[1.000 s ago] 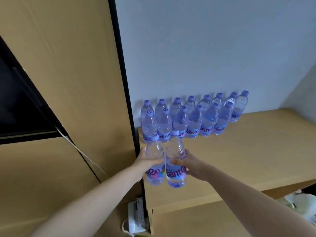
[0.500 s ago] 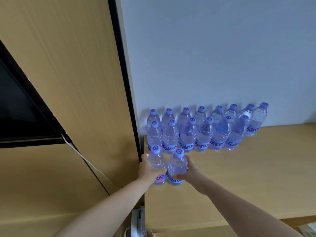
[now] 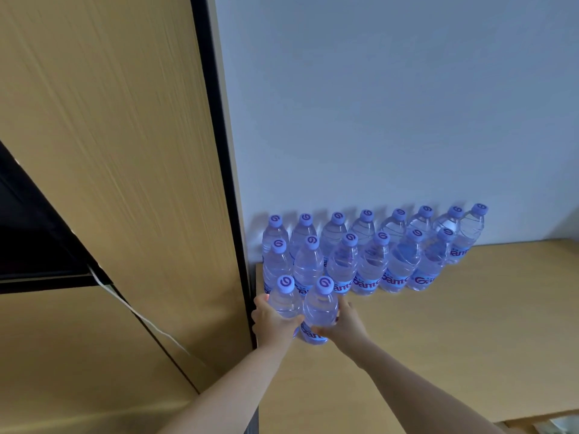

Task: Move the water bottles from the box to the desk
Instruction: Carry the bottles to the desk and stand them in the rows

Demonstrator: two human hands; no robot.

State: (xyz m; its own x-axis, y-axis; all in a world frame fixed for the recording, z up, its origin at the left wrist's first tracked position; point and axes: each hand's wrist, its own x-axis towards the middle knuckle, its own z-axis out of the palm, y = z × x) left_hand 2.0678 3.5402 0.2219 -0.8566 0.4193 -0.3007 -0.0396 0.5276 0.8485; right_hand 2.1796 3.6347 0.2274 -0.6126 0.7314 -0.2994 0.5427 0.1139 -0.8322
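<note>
Nearest to us, our left hand (image 3: 271,319) wraps its grip around one water bottle (image 3: 283,303), and our right hand (image 3: 346,324) wraps its grip around a second bottle (image 3: 319,311). Both bottles stand upright, side by side and touching, with their bases at or on the counter (image 3: 438,339), near its left edge. They start a third, front row. We judge this pair to be at the point of being set down, with the release not yet made.

Just behind them stands a middle row (image 3: 360,264) of six bottles, and behind that a back row (image 3: 376,223) of eight against the wall (image 3: 376,104). So fourteen bottles are already placed, and these two would make sixteen. The box is not in view (we cannot tell how many bottles are left in it), so the share of work remaining stays unknown.

For room, the left side is tight: the counter ends at a tall wooden panel (image 3: 125,151) with a dark edge, and our left hand sits just beside it. To the right of the held pair the counter lies bare, well out past the rows, so the front row can grow rightward. The counter's near edge shows at the lower right, well apart from the bottles.
</note>
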